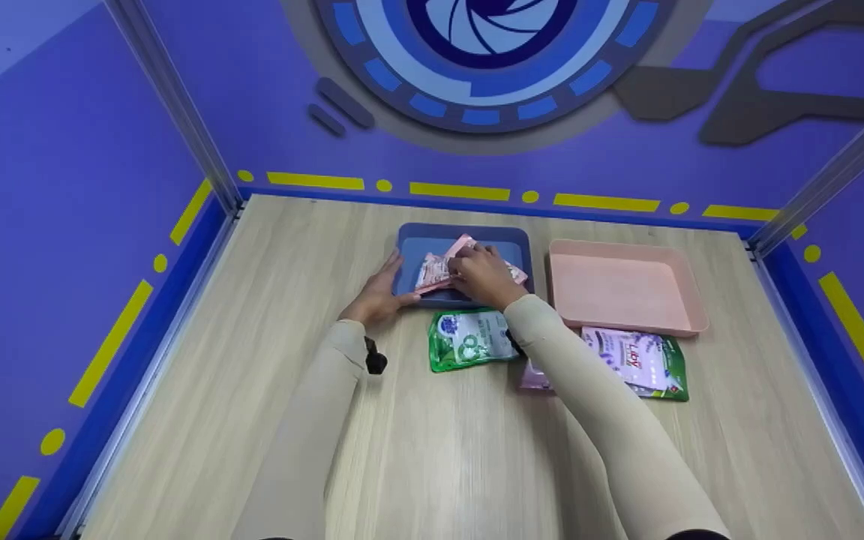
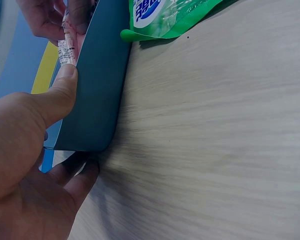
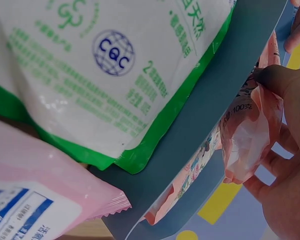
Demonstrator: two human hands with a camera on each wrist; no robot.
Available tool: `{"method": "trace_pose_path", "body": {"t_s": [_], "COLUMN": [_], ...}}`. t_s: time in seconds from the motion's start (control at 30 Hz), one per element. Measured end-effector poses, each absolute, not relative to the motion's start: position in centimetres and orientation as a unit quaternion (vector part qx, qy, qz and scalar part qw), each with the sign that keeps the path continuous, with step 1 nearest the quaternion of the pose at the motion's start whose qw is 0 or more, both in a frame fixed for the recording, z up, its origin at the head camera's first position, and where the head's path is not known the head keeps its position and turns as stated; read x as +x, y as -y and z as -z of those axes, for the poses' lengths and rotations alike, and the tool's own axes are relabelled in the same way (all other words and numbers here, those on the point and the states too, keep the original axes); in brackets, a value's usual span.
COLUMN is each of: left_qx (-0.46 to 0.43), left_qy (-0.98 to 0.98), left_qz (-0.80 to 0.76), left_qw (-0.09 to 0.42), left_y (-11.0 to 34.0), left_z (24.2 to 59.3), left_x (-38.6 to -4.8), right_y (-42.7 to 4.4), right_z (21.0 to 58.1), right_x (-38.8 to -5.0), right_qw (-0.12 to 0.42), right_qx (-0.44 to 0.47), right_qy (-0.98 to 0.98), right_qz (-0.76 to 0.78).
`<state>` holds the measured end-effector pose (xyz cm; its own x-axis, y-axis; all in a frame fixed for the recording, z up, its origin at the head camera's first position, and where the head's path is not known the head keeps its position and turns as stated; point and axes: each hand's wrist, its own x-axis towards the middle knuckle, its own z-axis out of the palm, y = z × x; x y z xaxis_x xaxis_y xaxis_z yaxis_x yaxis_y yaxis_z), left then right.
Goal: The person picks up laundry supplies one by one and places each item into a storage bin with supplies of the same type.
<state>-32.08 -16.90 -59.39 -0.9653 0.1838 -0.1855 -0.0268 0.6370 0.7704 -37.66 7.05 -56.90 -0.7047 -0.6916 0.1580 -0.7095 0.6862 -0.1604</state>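
Observation:
The blue tray (image 1: 411, 241) stands at the back middle of the table. My left hand (image 1: 378, 296) holds its near left corner, with the thumb (image 2: 65, 87) at the rim and the fingers outside the wall. Over the tray, my right hand (image 1: 483, 274) pinches a pink printed packet (image 3: 247, 142), which looks creased. Pink printed film (image 3: 192, 167) also lies lower in the tray; whether it is a separate packet I cannot tell. Just in front lies a green-and-white pouch (image 1: 477, 341), its right end hidden by my right sleeve.
A pink tray (image 1: 623, 289) stands right of the blue one. Before it, a lilac pouch (image 1: 631, 356) overlaps a green pouch (image 1: 677, 367). Another pinkish pouch (image 1: 535, 377) shows partly from under my right forearm. Blue walls (image 1: 477, 161) bound the back and sides.

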Motion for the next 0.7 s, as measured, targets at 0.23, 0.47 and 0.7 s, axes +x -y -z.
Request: {"method": "trace_pose_path", "body": {"t_s": [0.23,0.47,0.7], "left_qx": [0.034,0.027,0.031], "left_qy": [-0.896,-0.897,-0.894], "left_qz": [-0.423,-0.422,-0.429], "left_qw": [0.129,0.130,0.124], "left_y": [16.90,16.80,16.79], "left_z": [59.49,59.43,59.38], "left_x": [-32.17,-32.07,-31.97], "right_y": [-7.15,-7.22,-7.49], "right_z": [57.01,56.82,56.42], "right_x": [-37.55,-37.34,-37.18], "right_qw": [0.052,0.027,0.009], "right_qx": [0.387,0.375,0.362], "right_qy": [0.915,0.921,0.926], "right_qz": [-0.102,-0.096,-0.108]}}
